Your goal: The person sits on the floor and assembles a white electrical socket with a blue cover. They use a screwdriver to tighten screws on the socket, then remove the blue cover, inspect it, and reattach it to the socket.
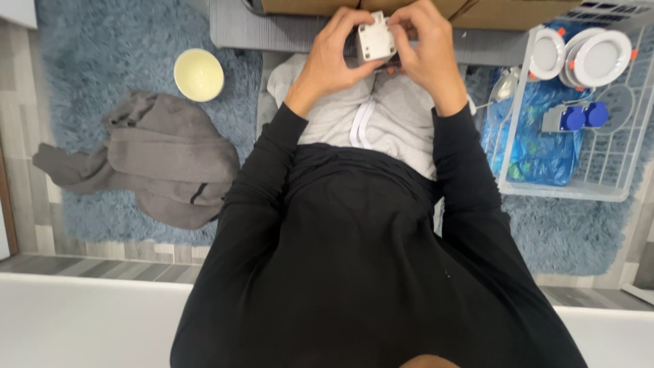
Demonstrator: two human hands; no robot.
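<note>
Both hands meet at twelve o'clock, above the lap: the left hand (334, 58) grips one side of a small white square device (375, 39), and the right hand (426, 54) closes its fingers over the other side and top edge, so the piece is held between them. A bit of orange shows just beneath it. The handling looks to be midway, the device not yet set down. At two o'clock a white wire basket (579, 192) holds round white downlights (599, 58), blue parts and a blue bag. At ten o'clock a pale bowl (198, 74) sits on the blue rug (102, 48), beside a grey garment (163, 160).
</note>
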